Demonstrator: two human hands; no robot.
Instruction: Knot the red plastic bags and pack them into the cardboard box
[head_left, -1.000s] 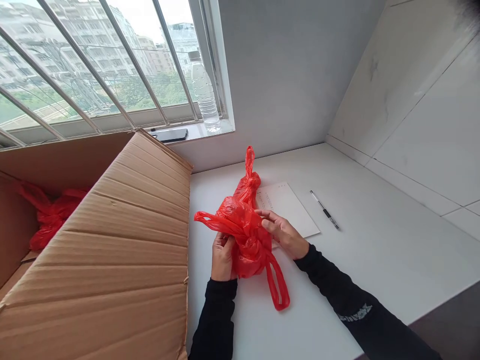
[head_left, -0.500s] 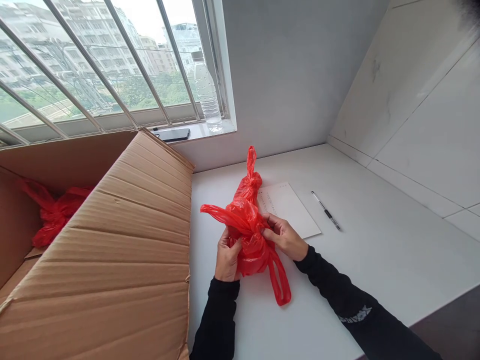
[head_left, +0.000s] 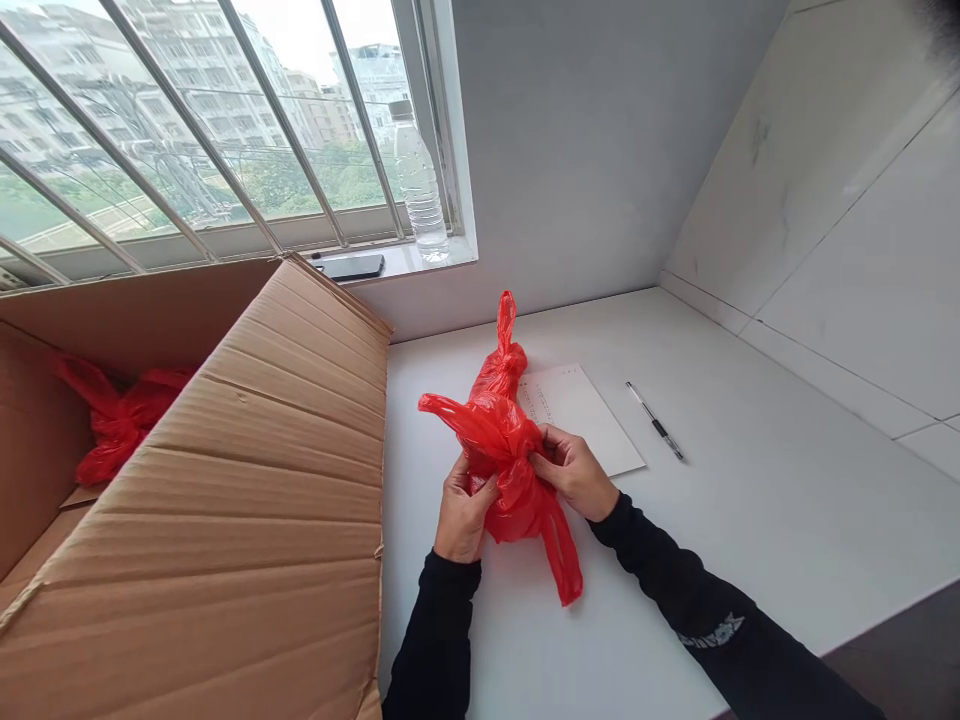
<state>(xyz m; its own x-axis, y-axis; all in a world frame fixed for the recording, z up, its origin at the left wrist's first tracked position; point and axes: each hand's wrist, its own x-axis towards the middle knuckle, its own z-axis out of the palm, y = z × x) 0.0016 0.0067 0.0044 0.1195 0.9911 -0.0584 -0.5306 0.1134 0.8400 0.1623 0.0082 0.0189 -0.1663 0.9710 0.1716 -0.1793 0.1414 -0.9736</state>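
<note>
A knotted red plastic bag (head_left: 517, 505) is between my two hands above the white table. My left hand (head_left: 463, 510) grips its left side, thumb on top and fingers partly hidden beneath. My right hand (head_left: 576, 470) pinches the plastic at the knot from the right. One handle loop sticks out to the upper left and another hangs down at the lower right. Just behind lies a second red bag (head_left: 501, 370), its handle loop pointing up. What the bags contain is hidden.
A large cardboard box (head_left: 285, 450) stands open on the left with more red plastic bag (head_left: 124, 420) inside. Paper with writing (head_left: 592, 420) and a pen (head_left: 656, 422) lie to the right. On the windowsill are a water bottle (head_left: 421, 190) and a phone (head_left: 352, 267).
The upper-left handle loop has shifted slightly right, and the lower-right loop has narrowed as the bag turned a little. Both hands keep their grip. The whole view has shifted slightly.
</note>
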